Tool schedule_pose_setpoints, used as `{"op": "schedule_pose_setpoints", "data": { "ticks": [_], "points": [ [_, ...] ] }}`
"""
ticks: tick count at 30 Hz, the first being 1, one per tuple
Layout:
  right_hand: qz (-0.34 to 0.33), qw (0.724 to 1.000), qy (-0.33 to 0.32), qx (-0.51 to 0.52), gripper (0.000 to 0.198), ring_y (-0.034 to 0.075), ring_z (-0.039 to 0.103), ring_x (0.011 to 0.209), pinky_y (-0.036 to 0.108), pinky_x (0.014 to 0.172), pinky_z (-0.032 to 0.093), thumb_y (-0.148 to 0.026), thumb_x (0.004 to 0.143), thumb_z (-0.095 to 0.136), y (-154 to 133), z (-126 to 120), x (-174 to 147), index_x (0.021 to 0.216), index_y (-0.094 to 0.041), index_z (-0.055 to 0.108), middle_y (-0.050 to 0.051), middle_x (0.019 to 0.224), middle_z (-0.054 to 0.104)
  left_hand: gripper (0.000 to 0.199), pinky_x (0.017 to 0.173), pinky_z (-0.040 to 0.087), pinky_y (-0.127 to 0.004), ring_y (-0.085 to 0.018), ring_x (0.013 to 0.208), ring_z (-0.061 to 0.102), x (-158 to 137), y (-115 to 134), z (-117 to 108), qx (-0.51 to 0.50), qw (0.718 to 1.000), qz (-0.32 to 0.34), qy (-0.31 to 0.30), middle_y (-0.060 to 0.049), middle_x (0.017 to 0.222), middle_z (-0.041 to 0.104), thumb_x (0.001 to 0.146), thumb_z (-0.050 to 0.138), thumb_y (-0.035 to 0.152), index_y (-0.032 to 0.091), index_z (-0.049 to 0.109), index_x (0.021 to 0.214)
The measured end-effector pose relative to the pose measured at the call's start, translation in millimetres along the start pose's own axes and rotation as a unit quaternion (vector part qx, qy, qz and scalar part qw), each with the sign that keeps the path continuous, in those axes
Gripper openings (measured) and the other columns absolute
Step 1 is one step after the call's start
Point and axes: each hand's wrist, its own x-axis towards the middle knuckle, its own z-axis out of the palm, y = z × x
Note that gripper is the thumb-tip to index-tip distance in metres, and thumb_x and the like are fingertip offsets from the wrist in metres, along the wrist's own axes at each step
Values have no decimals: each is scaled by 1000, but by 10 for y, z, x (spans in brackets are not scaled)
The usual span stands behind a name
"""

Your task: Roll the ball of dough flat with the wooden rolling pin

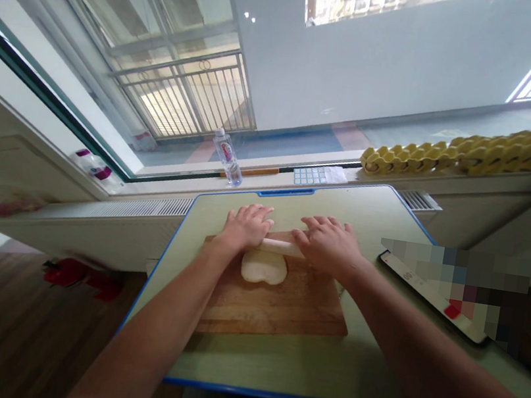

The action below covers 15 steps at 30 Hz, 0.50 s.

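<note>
A pale rolling pin (282, 247) lies crosswise near the far edge of a wooden board (279, 311). My left hand (246, 226) rests over its left end, and my right hand (329, 240) over its right end. Both palms press down from above, with fingers stretched forward and spread rather than wrapped round the pin. The pin's ends are hidden under my hands. Just on the near side of it, a flattened piece of white dough (264, 268) lies on the board, with a notch in its near edge.
The board sits on a pale green table (300, 370) with blue edging. A phone (430, 297) lies at the right, partly beside a blurred-out patch. On the windowsill are a clear bottle (228, 159), a blue-and-white gridded item (309, 176) and a yellow scalloped row (466, 154).
</note>
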Motion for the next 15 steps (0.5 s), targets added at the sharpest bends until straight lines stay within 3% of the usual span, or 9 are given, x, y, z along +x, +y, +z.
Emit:
{"op": "schedule_pose_setpoints", "data": {
  "ticks": [7,15],
  "points": [
    [-44,998,-42,6,61,36,49,139,60,112,36,-55,104,29,-13,-22,-37,152,-26,55,13,156,56,55,126,31,-57,-27,154,40,-329,-4,63,12,999,18,47,-5,168,43,109,29,45,31,44,160],
    [-84,996,-40,1,62,37,49,138,61,112,35,-59,103,33,-21,-11,-90,152,-27,55,13,156,56,54,127,32,-60,-27,151,44,-894,115,80,18,995,-7,93,-5,165,49,110,27,41,29,51,156]
  ]
}}
